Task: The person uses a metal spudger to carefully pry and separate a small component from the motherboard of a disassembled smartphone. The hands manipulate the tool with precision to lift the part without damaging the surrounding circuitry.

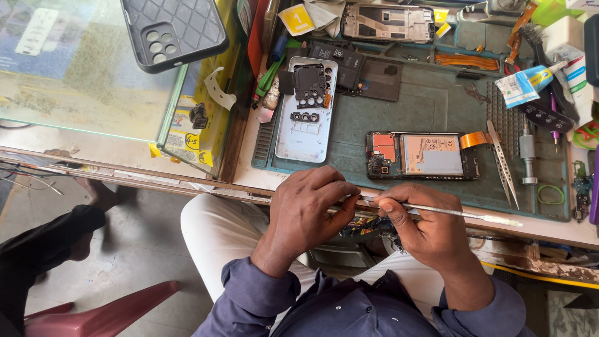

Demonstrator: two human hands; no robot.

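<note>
One yellow square label [296, 19] top centre, blue-white tube [523, 85] right

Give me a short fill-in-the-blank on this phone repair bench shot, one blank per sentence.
1. The right hand holds a long thin ____ tool that ends in a white tip.
2. The opened phone lies on a ____ work mat.
3. The metal tweezers lie to the ____ of the opened phone.
4. The left hand pinches the tool's other end with ____ and fingers.

Missing words: metal; green; right; thumb
</note>
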